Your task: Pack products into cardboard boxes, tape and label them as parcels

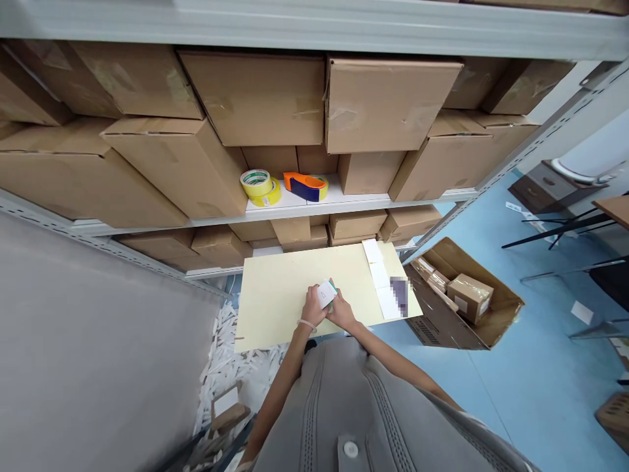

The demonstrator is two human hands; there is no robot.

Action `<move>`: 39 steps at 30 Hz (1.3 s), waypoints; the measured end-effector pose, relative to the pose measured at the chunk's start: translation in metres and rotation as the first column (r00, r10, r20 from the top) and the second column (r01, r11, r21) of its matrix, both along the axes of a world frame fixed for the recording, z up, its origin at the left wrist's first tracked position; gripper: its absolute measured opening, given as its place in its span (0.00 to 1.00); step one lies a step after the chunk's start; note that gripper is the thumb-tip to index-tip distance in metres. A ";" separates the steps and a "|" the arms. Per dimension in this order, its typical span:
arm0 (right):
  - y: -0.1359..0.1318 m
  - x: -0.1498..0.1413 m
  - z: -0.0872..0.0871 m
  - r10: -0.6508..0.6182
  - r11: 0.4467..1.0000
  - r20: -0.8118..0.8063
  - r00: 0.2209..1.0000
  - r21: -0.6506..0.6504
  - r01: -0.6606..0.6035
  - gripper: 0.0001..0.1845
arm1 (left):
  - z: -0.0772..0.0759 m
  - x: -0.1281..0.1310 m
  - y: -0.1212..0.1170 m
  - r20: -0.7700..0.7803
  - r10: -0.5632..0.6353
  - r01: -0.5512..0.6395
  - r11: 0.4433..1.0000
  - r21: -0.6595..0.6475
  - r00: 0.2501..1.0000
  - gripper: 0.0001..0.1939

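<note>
Hands (326, 307) hold small box (326, 294) inside board's (285, 282) front edge

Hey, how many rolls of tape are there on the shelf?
3 in sight: an upper roll resting on a lower roll, and a third roll in the orange and blue dispenser to their right. More may be hidden.

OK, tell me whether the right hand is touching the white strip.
Apart. The head view shows the right hand to the left of the strip, with bare yellow board visible between them.
</note>
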State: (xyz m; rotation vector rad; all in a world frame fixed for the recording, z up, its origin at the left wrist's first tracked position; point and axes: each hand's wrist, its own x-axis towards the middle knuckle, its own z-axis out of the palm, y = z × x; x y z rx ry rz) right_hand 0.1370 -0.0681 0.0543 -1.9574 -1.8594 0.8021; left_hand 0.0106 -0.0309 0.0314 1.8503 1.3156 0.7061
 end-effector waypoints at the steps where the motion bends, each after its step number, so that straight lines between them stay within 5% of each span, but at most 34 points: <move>1: 0.001 0.001 0.001 0.016 1.000 0.010 1.000 0.003 -0.016 0.50 | 0.001 0.002 -0.002 -0.002 0.023 -0.023 1.000 -0.008 1.000 0.35; 5: 0.001 0.005 0.009 0.086 0.991 0.050 0.995 0.096 -0.091 0.41 | 0.009 0.008 -0.010 0.029 0.129 -0.131 0.988 0.083 0.991 0.34; 9: 0.003 0.007 0.017 0.193 0.963 0.015 0.981 0.188 -0.193 0.46 | 0.025 0.010 -0.016 0.065 0.211 -0.219 0.960 0.175 0.975 0.28; 15: 0.007 0.013 0.017 0.235 0.950 0.043 0.971 0.202 -0.239 0.39 | 0.044 -0.001 -0.021 0.120 0.318 -0.337 0.919 0.204 0.940 0.19; 22: 0.009 0.015 0.014 0.250 0.946 0.065 0.966 0.197 -0.258 0.40 | 0.036 -0.018 -0.033 -0.315 0.433 -0.392 0.901 0.187 0.845 0.10; 25: 0.009 0.015 0.015 0.245 0.949 0.047 0.969 0.192 -0.249 0.40 | 0.026 -0.018 -0.036 -0.407 0.399 -0.375 0.916 0.143 0.821 0.16; 31: 0.012 0.013 0.014 0.170 0.974 -0.050 0.984 0.162 -0.160 0.37 | 0.014 0.004 -0.036 -0.255 0.118 -0.082 0.985 0.151 0.960 0.42; 39: 0.030 0.010 -0.012 -0.088 0.987 -0.261 0.961 0.106 0.119 0.27 | 0.013 0.022 -0.017 -0.176 0.167 -0.138 0.976 0.168 0.970 0.29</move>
